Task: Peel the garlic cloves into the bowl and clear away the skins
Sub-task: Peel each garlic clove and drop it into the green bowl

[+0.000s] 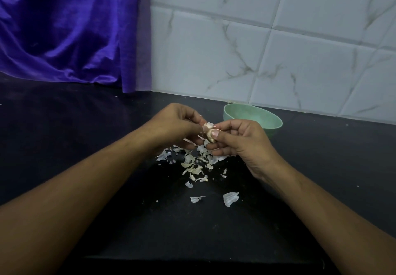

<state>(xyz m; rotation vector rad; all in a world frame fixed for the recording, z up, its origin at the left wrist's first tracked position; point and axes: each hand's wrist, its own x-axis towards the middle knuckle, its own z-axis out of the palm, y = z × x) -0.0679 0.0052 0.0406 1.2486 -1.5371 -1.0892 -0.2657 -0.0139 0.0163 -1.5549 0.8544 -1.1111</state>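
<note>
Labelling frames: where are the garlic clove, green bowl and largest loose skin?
garlic clove (209, 136), head view, bare side.
green bowl (252, 116), head view, inner wall.
largest loose skin (230, 198), head view, its middle.

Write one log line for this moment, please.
step: peeling | left hand, right hand: pinch garlic clove | skins: scattered on counter | green bowl: behind right hand

The right hand (240, 146) covers the near side of the bowl (257, 117), whose contents cannot be made out; with the left hand (173, 124) it hides most of the garlic clove (210, 134), and both forearms (85, 189) run off the bottom edge.
</note>
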